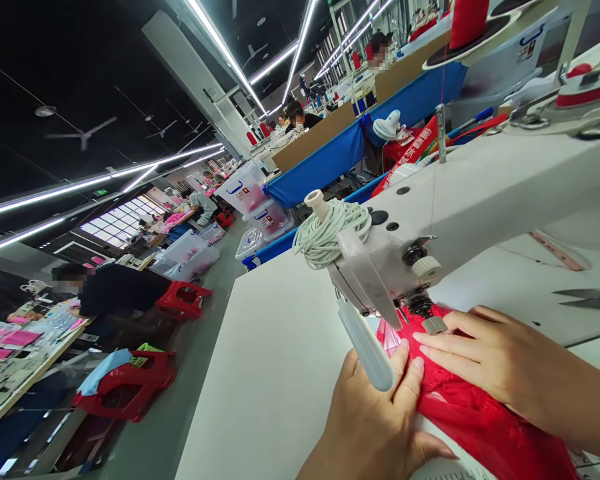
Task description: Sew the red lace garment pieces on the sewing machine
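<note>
Red lace fabric [460, 400] lies under the needle area of a white sewing machine [480, 180]. My left hand [370, 413] rests at the fabric's left edge, fingers stretched forward beside the machine's grey lever [367, 347]. Flat on top of the red cloth lies my right hand [495, 360], its fingers extended toward the needle. A shiny, pale pink patch [389, 335] shows at the cloth's far edge near the presser area. The presser foot itself is mostly hidden by the machine head and my fingers.
Thread snips [590, 298] and a pink measuring tape [557, 250] lie right, behind my right hand. A coil of pale cord [330, 230] hangs on the machine head. Red stools [130, 383] and plastic bins [245, 187] stand across the aisle. A person [120, 290] works at the left table.
</note>
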The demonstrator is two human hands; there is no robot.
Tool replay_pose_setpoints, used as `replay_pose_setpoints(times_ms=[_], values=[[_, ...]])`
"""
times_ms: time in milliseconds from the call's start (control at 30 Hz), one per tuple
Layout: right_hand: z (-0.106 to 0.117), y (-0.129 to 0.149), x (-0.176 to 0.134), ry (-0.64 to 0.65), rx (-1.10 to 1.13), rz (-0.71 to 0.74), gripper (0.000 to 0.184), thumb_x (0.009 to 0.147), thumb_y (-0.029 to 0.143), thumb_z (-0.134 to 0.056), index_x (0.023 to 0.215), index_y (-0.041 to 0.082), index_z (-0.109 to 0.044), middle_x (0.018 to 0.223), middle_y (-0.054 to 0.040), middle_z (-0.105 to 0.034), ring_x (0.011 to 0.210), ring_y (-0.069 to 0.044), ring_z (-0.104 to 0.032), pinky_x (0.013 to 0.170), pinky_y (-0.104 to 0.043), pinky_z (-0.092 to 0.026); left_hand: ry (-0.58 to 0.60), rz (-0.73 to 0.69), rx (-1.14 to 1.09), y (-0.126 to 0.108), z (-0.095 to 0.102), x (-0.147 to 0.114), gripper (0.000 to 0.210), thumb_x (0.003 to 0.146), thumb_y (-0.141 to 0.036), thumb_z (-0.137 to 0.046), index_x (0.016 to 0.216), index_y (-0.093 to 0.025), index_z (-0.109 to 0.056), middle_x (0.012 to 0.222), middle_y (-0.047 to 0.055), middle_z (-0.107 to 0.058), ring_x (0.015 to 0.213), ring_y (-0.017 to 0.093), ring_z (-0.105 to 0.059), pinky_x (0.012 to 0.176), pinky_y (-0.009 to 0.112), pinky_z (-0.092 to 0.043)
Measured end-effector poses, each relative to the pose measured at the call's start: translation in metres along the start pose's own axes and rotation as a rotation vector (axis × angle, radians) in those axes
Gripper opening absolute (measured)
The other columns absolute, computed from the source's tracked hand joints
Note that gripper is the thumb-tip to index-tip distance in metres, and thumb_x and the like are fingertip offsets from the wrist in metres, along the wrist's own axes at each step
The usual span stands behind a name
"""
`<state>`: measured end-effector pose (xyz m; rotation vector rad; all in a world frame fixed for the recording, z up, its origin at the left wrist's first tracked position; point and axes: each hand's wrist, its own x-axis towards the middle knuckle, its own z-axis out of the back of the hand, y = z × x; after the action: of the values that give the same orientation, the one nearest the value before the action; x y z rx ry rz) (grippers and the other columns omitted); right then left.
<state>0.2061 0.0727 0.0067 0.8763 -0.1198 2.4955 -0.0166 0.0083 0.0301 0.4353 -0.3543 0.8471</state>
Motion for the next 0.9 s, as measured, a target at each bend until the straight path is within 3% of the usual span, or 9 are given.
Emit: replay_pose_setpoints(times_ms=[367, 467, 600, 800, 900], values=[[-0.012, -0.005, -0.001, -0.025, 0.032, -0.008, 0.026, 0.089, 0.010, -0.047, 0.098, 0.019, -0.070, 0.095, 0.0001, -0.074, 0.085, -0.022, -0.054, 0.070, -0.039, -0.039, 0.010, 0.025, -0.010, 0.000, -0.005, -0.002, 0.084, 0.095, -0.070, -0.009, 0.123, -0.016, -0.067, 0.130, 0.008, -0.065, 0.103, 0.025, -0.065, 0.093, 0.040, -0.048], [-0.019, -0.008, -0.001, -0.083, 0.051, 0.012, 0.029, 0.086, 0.009, -0.044, 0.098, 0.019, -0.068, 0.094, -0.0010, -0.074, 0.087, -0.025, -0.054, 0.071, -0.041, -0.038, 0.006, 0.038, 0.012, 0.000, -0.007, -0.001, 0.083, 0.094, -0.071, -0.012, 0.125, -0.017, -0.066, 0.132, 0.008, -0.065, 0.103, 0.025, -0.065, 0.094, 0.038, -0.046], [-0.021, -0.011, 0.000, -0.043, 0.094, 0.006, 0.033, 0.083, 0.007, -0.043, 0.101, 0.019, -0.067, 0.085, -0.0001, -0.072, 0.089, -0.026, -0.054, 0.073, -0.040, -0.037, 0.021, 0.053, 0.039, -0.001, -0.009, -0.002, 0.082, 0.093, -0.074, -0.016, 0.125, -0.017, -0.067, 0.131, 0.007, -0.065, 0.101, 0.027, -0.065, 0.094, 0.039, -0.045], [-0.014, -0.006, 0.002, -0.081, 0.148, 0.071, 0.035, 0.094, 0.010, -0.037, 0.102, 0.022, -0.069, 0.103, -0.0001, -0.074, 0.087, -0.024, -0.055, 0.079, -0.042, -0.038, 0.033, 0.055, 0.081, -0.003, -0.007, -0.002, 0.082, 0.095, -0.071, -0.014, 0.122, -0.017, -0.068, 0.124, 0.008, -0.069, 0.100, 0.027, -0.066, 0.095, 0.040, -0.043], [-0.013, -0.004, 0.001, -0.080, 0.129, 0.075, 0.041, 0.096, 0.009, -0.032, 0.092, 0.022, -0.071, 0.096, -0.0012, -0.074, 0.082, -0.024, -0.054, 0.079, -0.044, -0.038, 0.021, 0.059, 0.103, -0.004, -0.007, -0.003, 0.080, 0.096, -0.069, -0.012, 0.122, -0.019, -0.068, 0.119, 0.008, -0.071, 0.096, 0.026, -0.067, 0.093, 0.040, -0.044]])
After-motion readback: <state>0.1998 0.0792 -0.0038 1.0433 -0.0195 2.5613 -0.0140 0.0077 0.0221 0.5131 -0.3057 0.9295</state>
